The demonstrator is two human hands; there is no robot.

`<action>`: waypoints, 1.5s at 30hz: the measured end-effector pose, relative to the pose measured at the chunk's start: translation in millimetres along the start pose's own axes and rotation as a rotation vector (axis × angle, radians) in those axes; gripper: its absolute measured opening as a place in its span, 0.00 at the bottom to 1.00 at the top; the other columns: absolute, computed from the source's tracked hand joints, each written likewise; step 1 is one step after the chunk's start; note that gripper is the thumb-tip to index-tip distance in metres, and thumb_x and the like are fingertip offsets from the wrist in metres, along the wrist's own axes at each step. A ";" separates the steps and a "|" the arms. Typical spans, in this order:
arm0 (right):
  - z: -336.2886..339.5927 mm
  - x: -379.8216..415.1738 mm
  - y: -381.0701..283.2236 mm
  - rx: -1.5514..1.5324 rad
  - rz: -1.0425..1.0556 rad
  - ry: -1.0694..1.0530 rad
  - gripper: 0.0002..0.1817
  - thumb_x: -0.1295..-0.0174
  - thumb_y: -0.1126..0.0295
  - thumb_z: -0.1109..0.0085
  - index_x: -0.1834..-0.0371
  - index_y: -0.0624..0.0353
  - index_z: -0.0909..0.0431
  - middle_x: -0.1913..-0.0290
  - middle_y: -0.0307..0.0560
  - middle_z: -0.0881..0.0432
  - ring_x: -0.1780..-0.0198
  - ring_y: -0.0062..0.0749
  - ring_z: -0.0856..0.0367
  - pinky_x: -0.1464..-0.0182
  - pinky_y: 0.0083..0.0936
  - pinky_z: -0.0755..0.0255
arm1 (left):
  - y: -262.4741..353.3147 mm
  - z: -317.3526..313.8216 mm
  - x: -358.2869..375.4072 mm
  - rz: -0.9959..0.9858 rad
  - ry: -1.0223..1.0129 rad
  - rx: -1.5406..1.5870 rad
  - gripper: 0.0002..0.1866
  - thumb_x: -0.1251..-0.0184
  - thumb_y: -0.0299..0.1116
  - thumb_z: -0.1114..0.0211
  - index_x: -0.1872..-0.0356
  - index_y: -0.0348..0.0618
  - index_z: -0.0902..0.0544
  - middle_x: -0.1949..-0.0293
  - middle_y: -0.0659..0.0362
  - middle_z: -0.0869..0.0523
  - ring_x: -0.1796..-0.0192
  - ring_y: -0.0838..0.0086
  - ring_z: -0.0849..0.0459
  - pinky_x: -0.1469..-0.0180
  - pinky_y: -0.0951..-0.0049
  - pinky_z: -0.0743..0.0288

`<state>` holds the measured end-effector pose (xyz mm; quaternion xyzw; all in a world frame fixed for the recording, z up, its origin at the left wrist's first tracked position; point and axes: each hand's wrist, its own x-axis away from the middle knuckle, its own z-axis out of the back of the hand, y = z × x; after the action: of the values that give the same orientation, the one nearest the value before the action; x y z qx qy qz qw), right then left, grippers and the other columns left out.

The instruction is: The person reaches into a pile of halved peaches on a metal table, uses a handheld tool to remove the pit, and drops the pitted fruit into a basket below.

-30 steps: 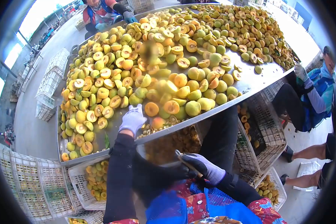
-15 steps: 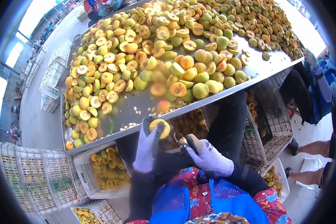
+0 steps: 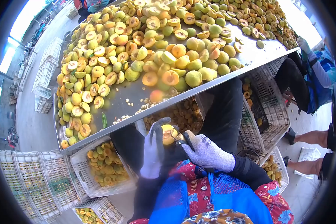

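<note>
My left hand, in a pale glove with dark fingertips, holds a halved yellow apricot, its cut face showing. My right hand, gloved alike, is closed around a small pitting tool with a thin curved metal end. That end meets the cut face of the apricot; the handle is mostly hidden in my fingers. Both hands are over my lap, just below the edge of the metal table. Halved apricots are heaped on the table, and loose pale pits lie near its front edge.
Under the table edge stands a crate of dark pieces. A white crate of apricot halves sits at left, beside stacked crates. Another crate tilts at right. A co-worker's gloved hand is at the table's right end.
My left hand has turned the apricot half and brought it to the tool in my right hand. The metal end, apart from the fruit before, now meets it. The view has shifted slightly.
</note>
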<state>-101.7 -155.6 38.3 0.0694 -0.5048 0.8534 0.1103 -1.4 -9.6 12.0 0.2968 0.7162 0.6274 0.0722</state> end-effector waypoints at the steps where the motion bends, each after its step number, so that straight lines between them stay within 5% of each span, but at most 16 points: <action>1: -1.8 0.8 0.4 0.040 0.032 0.016 0.12 0.32 0.68 0.45 0.56 0.65 0.32 0.76 0.63 0.22 0.71 0.63 0.20 0.72 0.49 0.31 | -1.5 0.0 0.5 -0.022 0.006 -0.061 0.23 0.18 0.47 0.55 0.46 0.36 0.21 0.60 0.54 0.13 0.59 0.73 0.15 0.53 0.73 0.22; 10: 1.6 -0.1 -3.9 -0.041 0.030 -0.109 0.14 0.27 0.64 0.51 0.56 0.68 0.32 0.70 0.65 0.21 0.65 0.61 0.19 0.64 0.48 0.29 | -8.2 -14.4 14.1 -0.332 0.229 -0.502 0.14 0.25 0.28 0.51 0.50 0.34 0.19 0.60 0.50 0.14 0.59 0.67 0.14 0.53 0.67 0.22; 13: -2.6 5.5 2.5 -0.052 0.235 -0.052 0.14 0.26 0.63 0.53 0.53 0.67 0.30 0.67 0.63 0.20 0.62 0.58 0.19 0.60 0.46 0.28 | -16.3 -13.7 16.3 -0.436 0.273 -0.578 0.15 0.30 0.23 0.53 0.50 0.34 0.20 0.60 0.49 0.14 0.58 0.64 0.13 0.52 0.66 0.22; 14: -3.7 1.1 5.9 -0.339 0.009 -0.215 0.15 0.25 0.63 0.53 0.52 0.66 0.29 0.67 0.60 0.21 0.62 0.58 0.21 0.56 0.44 0.27 | -16.7 -15.4 17.8 -0.429 0.275 -0.556 0.15 0.30 0.23 0.53 0.50 0.34 0.20 0.60 0.48 0.14 0.58 0.62 0.13 0.52 0.66 0.22; 16: -10.6 1.9 14.2 -0.411 0.203 -0.162 0.16 0.24 0.58 0.53 0.54 0.62 0.29 0.72 0.46 0.24 0.72 0.33 0.24 0.68 0.31 0.28 | -16.2 -18.5 21.0 -0.414 0.276 -0.515 0.15 0.32 0.22 0.52 0.50 0.33 0.20 0.60 0.47 0.14 0.57 0.60 0.13 0.51 0.66 0.22; 18: -7.6 2.2 11.0 -0.601 0.097 -0.236 0.17 0.24 0.54 0.53 0.56 0.59 0.29 0.76 0.38 0.26 0.78 0.19 0.28 0.76 0.22 0.31 | -23.4 -13.6 17.1 -0.429 0.254 -0.572 0.15 0.31 0.22 0.53 0.50 0.33 0.20 0.60 0.47 0.14 0.57 0.58 0.13 0.51 0.66 0.22; 21: 8.2 -1.2 0.7 -1.065 -0.388 -0.481 0.19 0.25 0.49 0.52 0.59 0.55 0.29 0.78 0.34 0.31 0.86 0.15 0.36 0.86 0.14 0.42 | -22.0 -12.6 15.8 -0.432 0.222 -0.602 0.14 0.31 0.23 0.53 0.50 0.34 0.20 0.61 0.46 0.14 0.57 0.55 0.13 0.52 0.65 0.21; 25: 12.2 0.0 10.0 -1.111 -0.326 -0.518 0.19 0.24 0.50 0.53 0.62 0.55 0.29 0.80 0.32 0.33 0.85 0.14 0.37 0.85 0.14 0.43 | -22.3 -11.2 10.0 -0.360 0.165 -0.698 0.15 0.22 0.29 0.56 0.55 0.34 0.20 0.64 0.51 0.14 0.61 0.65 0.13 0.56 0.69 0.22; 27: 0.1 -0.5 11.4 -1.002 -0.386 -0.414 0.19 0.23 0.51 0.54 0.62 0.55 0.30 0.80 0.32 0.34 0.86 0.13 0.39 0.85 0.13 0.44 | -23.4 -10.6 7.7 -0.276 0.131 -0.679 0.13 0.25 0.27 0.54 0.53 0.36 0.20 0.63 0.48 0.14 0.61 0.57 0.13 0.56 0.65 0.21; 29: 4.7 0.3 16.1 -1.227 -0.456 -0.522 0.19 0.24 0.50 0.52 0.63 0.56 0.29 0.80 0.33 0.33 0.86 0.13 0.39 0.85 0.14 0.44 | -25.8 -12.6 11.6 -0.361 0.141 -0.683 0.12 0.29 0.25 0.51 0.51 0.38 0.20 0.61 0.44 0.15 0.58 0.49 0.13 0.55 0.61 0.21; 32: 11.2 -2.6 21.4 -1.575 -0.566 -0.700 0.20 0.25 0.50 0.51 0.63 0.56 0.29 0.80 0.33 0.33 0.85 0.13 0.37 0.86 0.14 0.43 | -25.0 -12.5 9.4 -0.458 0.117 -0.755 0.13 0.25 0.28 0.53 0.54 0.35 0.20 0.64 0.47 0.15 0.60 0.55 0.13 0.57 0.65 0.21; 35: 10.7 -1.5 11.4 -1.258 -0.575 -0.518 0.17 0.24 0.49 0.52 0.60 0.51 0.29 0.80 0.32 0.34 0.84 0.13 0.38 0.85 0.10 0.43 | -29.3 -5.5 2.6 -0.314 0.030 -0.737 0.13 0.23 0.30 0.54 0.55 0.35 0.21 0.65 0.48 0.15 0.61 0.57 0.12 0.58 0.66 0.22; 36: 6.2 -2.1 16.3 -1.219 -0.535 -0.491 0.19 0.23 0.52 0.55 0.59 0.58 0.29 0.82 0.34 0.35 0.88 0.15 0.40 0.87 0.14 0.44 | -31.3 -2.8 1.8 -0.222 -0.012 -0.716 0.13 0.23 0.30 0.54 0.55 0.34 0.21 0.65 0.48 0.15 0.61 0.57 0.12 0.58 0.66 0.22; 40: -4.3 -2.5 51.2 -1.866 -0.642 -0.827 0.19 0.23 0.52 0.55 0.60 0.58 0.30 0.82 0.35 0.34 0.88 0.16 0.40 0.87 0.14 0.45 | -32.7 -7.9 5.5 -0.411 0.015 -0.678 0.15 0.22 0.31 0.55 0.56 0.34 0.20 0.66 0.48 0.15 0.63 0.58 0.13 0.60 0.67 0.23; 42: 1.1 -2.4 45.5 -1.631 -0.639 -0.745 0.17 0.24 0.51 0.52 0.59 0.54 0.29 0.82 0.36 0.33 0.87 0.16 0.38 0.86 0.13 0.44 | -27.4 -10.3 6.4 -0.443 0.002 -0.685 0.16 0.21 0.32 0.56 0.56 0.34 0.20 0.67 0.48 0.15 0.64 0.59 0.13 0.60 0.67 0.23; 45: 7.1 0.1 25.1 -1.529 -0.677 -0.631 0.16 0.25 0.52 0.49 0.60 0.52 0.29 0.82 0.34 0.32 0.86 0.16 0.37 0.85 0.13 0.43 | -28.9 -7.0 2.5 -0.233 -0.031 -0.652 0.16 0.21 0.31 0.57 0.56 0.34 0.20 0.66 0.48 0.15 0.64 0.58 0.13 0.59 0.67 0.23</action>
<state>-108.3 -173.5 20.6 0.3539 -0.8951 0.1465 0.2282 -16.5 -15.4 -13.1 0.1840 0.5058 0.8063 0.2453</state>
